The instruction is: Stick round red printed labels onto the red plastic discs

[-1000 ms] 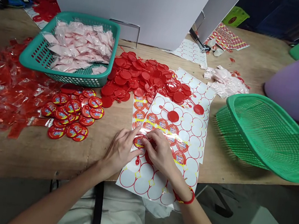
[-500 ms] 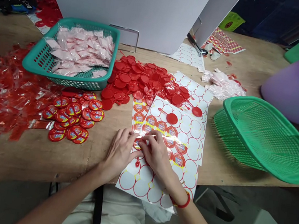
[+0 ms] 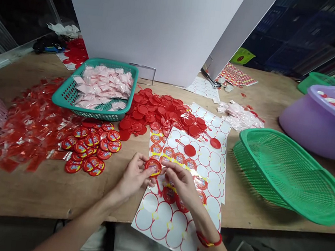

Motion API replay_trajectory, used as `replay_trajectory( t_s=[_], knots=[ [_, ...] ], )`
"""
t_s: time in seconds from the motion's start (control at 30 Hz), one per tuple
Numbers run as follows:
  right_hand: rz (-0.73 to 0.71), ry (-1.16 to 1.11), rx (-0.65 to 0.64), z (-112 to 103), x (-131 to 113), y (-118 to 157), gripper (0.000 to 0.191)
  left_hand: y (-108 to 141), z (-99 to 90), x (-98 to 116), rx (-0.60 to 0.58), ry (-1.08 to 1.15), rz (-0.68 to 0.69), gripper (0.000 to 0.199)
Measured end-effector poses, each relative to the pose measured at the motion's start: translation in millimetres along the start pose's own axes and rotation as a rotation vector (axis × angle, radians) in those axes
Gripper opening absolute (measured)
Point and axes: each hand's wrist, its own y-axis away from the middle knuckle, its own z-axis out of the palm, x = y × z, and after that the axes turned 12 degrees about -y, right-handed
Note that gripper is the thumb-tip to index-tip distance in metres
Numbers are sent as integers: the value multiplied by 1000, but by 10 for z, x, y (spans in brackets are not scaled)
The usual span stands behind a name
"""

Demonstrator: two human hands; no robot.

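My left hand [image 3: 135, 176] grips a round red plastic disc [image 3: 153, 167] by its left side, thumb on its face. The disc bears a printed sticker and a thin red stem hangs from it. My right hand [image 3: 180, 182] has its fingertips bent at the disc's right edge. Beneath both hands lies a white sticker sheet [image 3: 161, 222], with rows of red printed round stickers and red-ringed blank circles. A plain red disc with a stem [image 3: 189, 150] rests on its upper part. Left of my hands is a pile of stickered discs [image 3: 92, 144].
A teal basket [image 3: 95, 114] holds pink packets, with red sachets [image 3: 36, 125] heaped beside it. Plain red discs [image 3: 156, 114] are piled behind the sheets. To the right stand a green basket [image 3: 286, 176] and a purple tub [image 3: 320, 124]. A white board [image 3: 149, 25] rises behind.
The disc has come up off the sheet in my left hand, and my right fingers have shifted to its right edge. The view has tilted up and turned left.
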Motion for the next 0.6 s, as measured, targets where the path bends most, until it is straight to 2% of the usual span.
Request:
replay_trajectory(
  t_s=[0.1, 0.23, 0.33, 0.47, 0.6],
  knots=[
    [-84, 28, -72, 15, 9, 53, 16, 43, 14, 63, -3, 239, -89, 47],
    [-175, -13, -53, 44, 16, 115, 15, 132, 72, 70, -5, 270, -114, 49],
    [-141, -44, -33, 55, -8, 131, 17, 174, 106, 45, 2, 291, -115, 49],
    [-88, -21, -89, 91, -40, 139, 21, 223, 105, -2, 75, 195, -32, 42],
    [-134, 28, -37, 167, -18, 165, 18, 349, 101, -28, 157, -21, 116, 26]
  ],
)
